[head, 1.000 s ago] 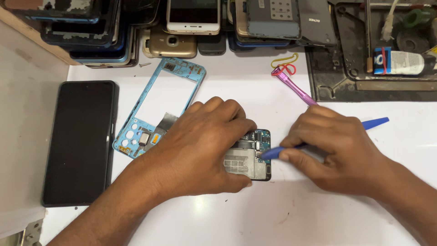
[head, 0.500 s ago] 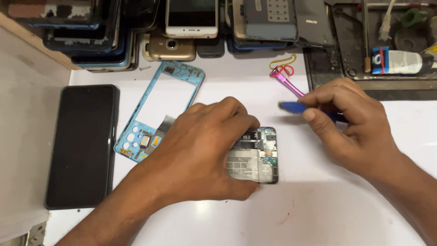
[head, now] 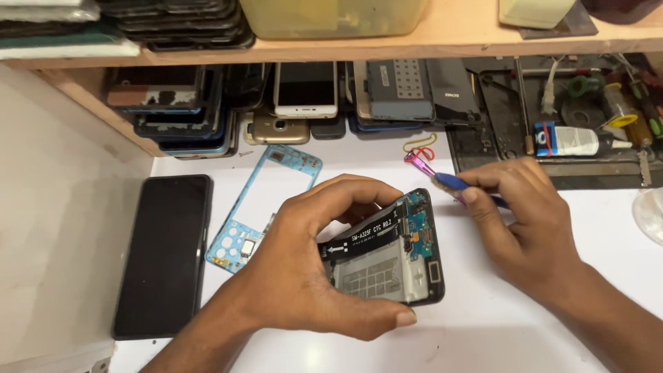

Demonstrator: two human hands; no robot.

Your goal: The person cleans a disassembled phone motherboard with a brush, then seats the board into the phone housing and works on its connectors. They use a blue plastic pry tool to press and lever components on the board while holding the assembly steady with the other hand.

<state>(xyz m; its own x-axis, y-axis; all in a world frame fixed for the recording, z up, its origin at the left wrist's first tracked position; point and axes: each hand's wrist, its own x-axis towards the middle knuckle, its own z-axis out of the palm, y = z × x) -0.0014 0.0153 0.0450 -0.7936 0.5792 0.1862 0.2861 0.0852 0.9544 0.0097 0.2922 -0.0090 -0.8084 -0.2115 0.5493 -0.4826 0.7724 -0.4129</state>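
My left hand [head: 304, 276] comes in from the lower left, wrist low, fingers arched over the top edge of the opened phone [head: 390, 252] and thumb pressed along its lower edge, so it is closed around the phone and tips it up off the white surface [head: 525, 331]. The phone's back is off: one black ribbon cable runs slantwise across the grey inner plate, and a small blue-green board sits at its upper right corner.

My right hand [head: 525, 228] reaches in from the lower right, fingers pinched narrow around one blue pry tool [head: 452, 183], whose tip sits just beside the phone's upper right corner; I cannot tell whether it touches.

One pink-handled tool [head: 420, 163] lies just behind the blue one. One light blue phone frame [head: 266, 207] lies flat left of my left hand, and one black phone [head: 162, 255] lies face up further left. Several more phones stand stacked under the wooden shelf [head: 414, 43]; I cannot count them exactly.
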